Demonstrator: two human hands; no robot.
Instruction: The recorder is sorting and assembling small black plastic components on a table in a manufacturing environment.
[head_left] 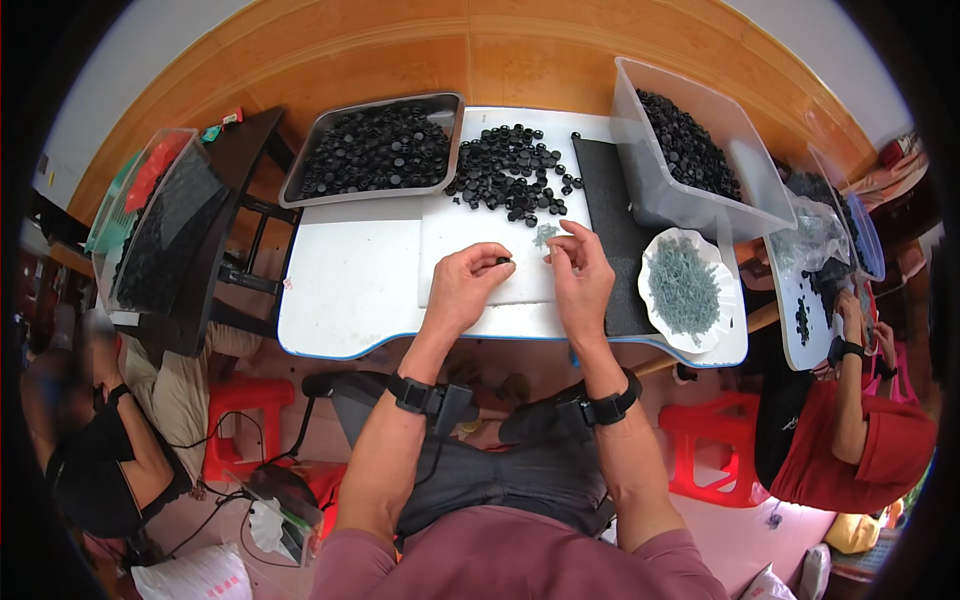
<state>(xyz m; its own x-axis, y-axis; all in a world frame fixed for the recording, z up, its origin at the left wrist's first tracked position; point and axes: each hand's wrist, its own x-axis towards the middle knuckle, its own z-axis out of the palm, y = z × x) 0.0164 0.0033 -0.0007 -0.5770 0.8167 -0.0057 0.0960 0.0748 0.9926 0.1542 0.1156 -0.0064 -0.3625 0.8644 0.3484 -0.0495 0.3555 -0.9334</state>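
Nearest to us, both forearms come up from the lower edge, each with a black wrist strap. Our left hand (pixel 465 285) rests over the near part of the white desk (pixel 340 290); its grip is narrow, thumb and forefinger pinched on a small black cap (pixel 503 261). Our right hand (pixel 580 270) sits just beside it, to the right; fingers curled in a narrow grip, but we cannot tell whether anything lies between the fingertips. Between the two hands, slightly farther, lies a small cluster of grey-green pieces (pixel 545 235) on the desk.

Right of the right hand: a black mat (pixel 610 230), and at its near right a white scalloped plate (pixel 725 290) heaped with the same grey-green pieces.

Farther out, a loose pile of black caps (pixel 510 170) spreads across the desk just beyond the hands. At far left a metal tray (pixel 300 185) is full of black caps. At far right a clear plastic bin (pixel 690 215) also holds black caps.

Beside the desk: another person in a red top (pixel 860 440) at the right, a person in black (pixel 90 440) at the left, and red stools on the floor.
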